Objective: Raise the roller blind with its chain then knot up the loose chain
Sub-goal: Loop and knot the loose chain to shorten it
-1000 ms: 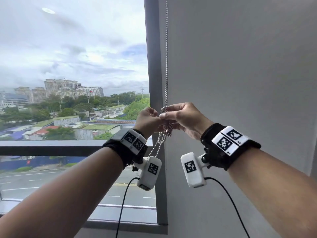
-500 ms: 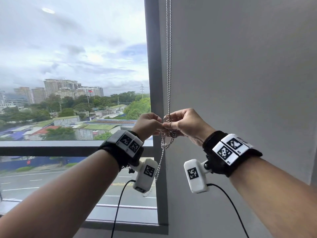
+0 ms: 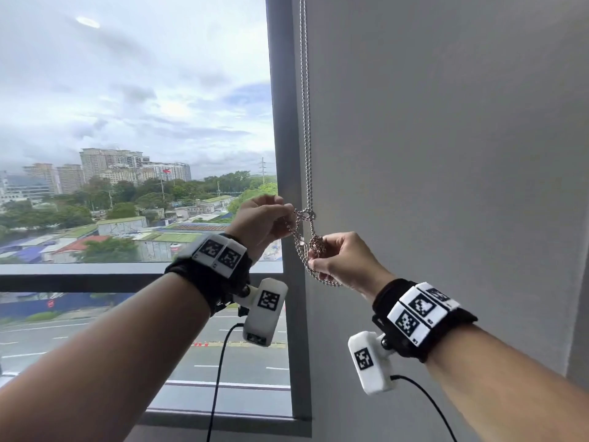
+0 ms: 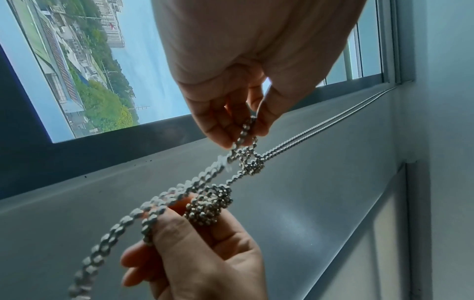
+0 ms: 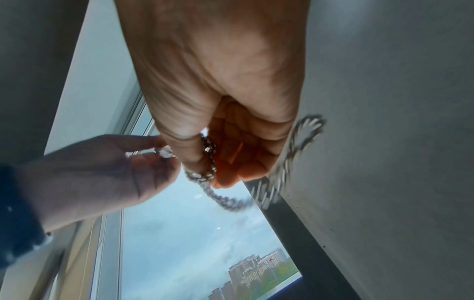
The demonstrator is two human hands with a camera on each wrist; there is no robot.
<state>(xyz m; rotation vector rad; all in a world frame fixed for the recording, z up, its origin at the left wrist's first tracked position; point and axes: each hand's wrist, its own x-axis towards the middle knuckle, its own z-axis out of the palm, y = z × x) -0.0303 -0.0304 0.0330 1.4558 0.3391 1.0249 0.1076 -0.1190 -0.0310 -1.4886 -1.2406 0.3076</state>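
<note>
A silver bead chain (image 3: 306, 122) hangs in two strands beside the window frame, down to a small knot (image 3: 306, 215). My left hand (image 3: 264, 218) pinches the chain just left of that knot; the left wrist view shows its fingertips (image 4: 241, 130) closed on the beads. Lower right, my right hand (image 3: 341, 260) grips a bunched loop of chain (image 3: 317, 245) against its thumb, and slack chain (image 3: 322, 279) curves under its fingers. The right wrist view shows the chain (image 5: 209, 162) wrapped round the right thumb. The blind itself is out of view.
The dark grey window frame post (image 3: 282, 154) stands just left of the chain, and a plain grey wall (image 3: 446, 154) fills the right. A horizontal rail (image 3: 95, 275) crosses the glass below the hands. Camera cables hang from both wrists.
The hands have drawn apart: the right hand dropped down and to the right with its bunch of chain, the left stayed up at the knot. The chain between them is pulled out longer.
</note>
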